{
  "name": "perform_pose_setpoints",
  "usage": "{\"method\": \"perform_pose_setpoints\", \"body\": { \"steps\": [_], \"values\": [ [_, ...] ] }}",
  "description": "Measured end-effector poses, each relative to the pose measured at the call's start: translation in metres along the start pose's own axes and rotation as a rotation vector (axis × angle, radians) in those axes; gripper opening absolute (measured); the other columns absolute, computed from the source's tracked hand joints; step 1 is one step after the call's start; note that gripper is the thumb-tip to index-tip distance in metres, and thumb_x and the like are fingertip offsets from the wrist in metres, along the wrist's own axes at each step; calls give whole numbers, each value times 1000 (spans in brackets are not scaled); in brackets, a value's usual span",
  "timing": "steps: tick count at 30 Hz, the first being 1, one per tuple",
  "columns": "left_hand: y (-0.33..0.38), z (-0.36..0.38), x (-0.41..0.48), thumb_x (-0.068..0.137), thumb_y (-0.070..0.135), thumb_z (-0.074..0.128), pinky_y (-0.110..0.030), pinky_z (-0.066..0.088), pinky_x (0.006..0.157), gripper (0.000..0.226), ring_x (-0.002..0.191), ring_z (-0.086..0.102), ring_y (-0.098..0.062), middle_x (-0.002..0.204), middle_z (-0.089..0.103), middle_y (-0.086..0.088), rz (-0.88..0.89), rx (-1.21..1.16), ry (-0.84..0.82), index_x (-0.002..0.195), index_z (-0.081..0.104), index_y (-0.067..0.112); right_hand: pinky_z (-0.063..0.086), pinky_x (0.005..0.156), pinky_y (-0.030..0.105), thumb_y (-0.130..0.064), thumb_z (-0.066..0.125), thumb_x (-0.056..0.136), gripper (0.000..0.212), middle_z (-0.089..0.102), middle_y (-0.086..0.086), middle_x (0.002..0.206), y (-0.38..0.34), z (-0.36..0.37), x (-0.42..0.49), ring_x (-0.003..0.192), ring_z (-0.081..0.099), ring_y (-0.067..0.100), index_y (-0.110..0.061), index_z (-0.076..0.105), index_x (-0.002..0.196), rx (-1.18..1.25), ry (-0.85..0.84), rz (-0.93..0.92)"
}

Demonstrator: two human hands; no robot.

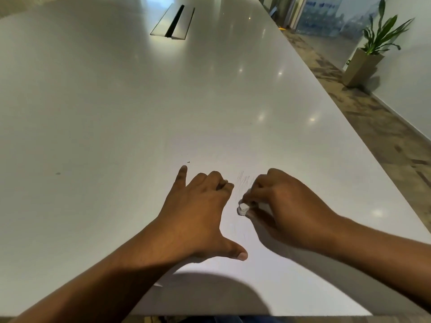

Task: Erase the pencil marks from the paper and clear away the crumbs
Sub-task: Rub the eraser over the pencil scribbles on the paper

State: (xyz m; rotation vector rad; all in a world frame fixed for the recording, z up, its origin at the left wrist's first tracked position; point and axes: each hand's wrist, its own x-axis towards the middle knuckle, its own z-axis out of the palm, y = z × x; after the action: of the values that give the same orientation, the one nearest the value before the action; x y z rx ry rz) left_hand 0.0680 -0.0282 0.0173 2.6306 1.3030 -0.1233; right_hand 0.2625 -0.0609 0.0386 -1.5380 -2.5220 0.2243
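We see faint pencil marks on the paper at the table's near edge, our right hand pinching a white eraser just below them, our left hand resting beside it on the sheet, fingers bent, whether holding anything we cannot tell.

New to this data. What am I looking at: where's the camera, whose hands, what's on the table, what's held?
There is no robot here. A person works bare-handed, and the single picture comes from a wide-angle camera worn on their head, looking down. The left hand rests on a sheet of paper, which lies on a white table. The right hand pinches a small white eraser against faint pencil marks. Farther off are a cable hatch in the tabletop and a potted plant on the floor.
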Motion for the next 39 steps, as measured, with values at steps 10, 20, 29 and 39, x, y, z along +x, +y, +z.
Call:
{"method": "perform_pose_setpoints", "body": {
  "steps": [10, 20, 29, 39],
  "values": [
    [0, -2, 2, 57, 94, 53, -54, -3, 120, 126, 138, 26, -17, 147, 28, 6, 0, 6, -21, 155, 3, 34, 47, 56, 34, -38, 55, 89, 20, 61, -12, 79, -1, 0, 5, 74, 49, 16, -33, 75, 90, -35, 36, 3],
    [3, 0, 1, 49, 88, 67, -51, 2, 121, 155, 126, 41, -18, 127, 45, 6, -19, -110, 80, 138, -46, 32, 46, 59, 33, -40, 54, 92, 28, 59, -3, 73, 16, 2, 43, 77, 53, 23, -24, 70, 76, -112, 108, 109],
    [2, 4, 1, 48, 88, 67, -47, -5, 122, 159, 139, 30, -12, 151, 38, 10, -50, -150, 65, 139, -46, 24, 50, 65, 34, -39, 56, 93, 22, 65, -5, 81, 3, -7, 31, 82, 55, 19, -30, 75, 89, -99, 1, 30],
    [3, 3, 1, 46, 91, 64, -47, -6, 122, 158, 139, 28, -12, 149, 38, 12, -55, -120, 66, 140, -45, 24, 49, 66, 33, -33, 51, 89, 24, 65, -5, 82, -10, -5, 23, 79, 55, 20, -29, 75, 89, -88, -89, -51]
  ]
}}
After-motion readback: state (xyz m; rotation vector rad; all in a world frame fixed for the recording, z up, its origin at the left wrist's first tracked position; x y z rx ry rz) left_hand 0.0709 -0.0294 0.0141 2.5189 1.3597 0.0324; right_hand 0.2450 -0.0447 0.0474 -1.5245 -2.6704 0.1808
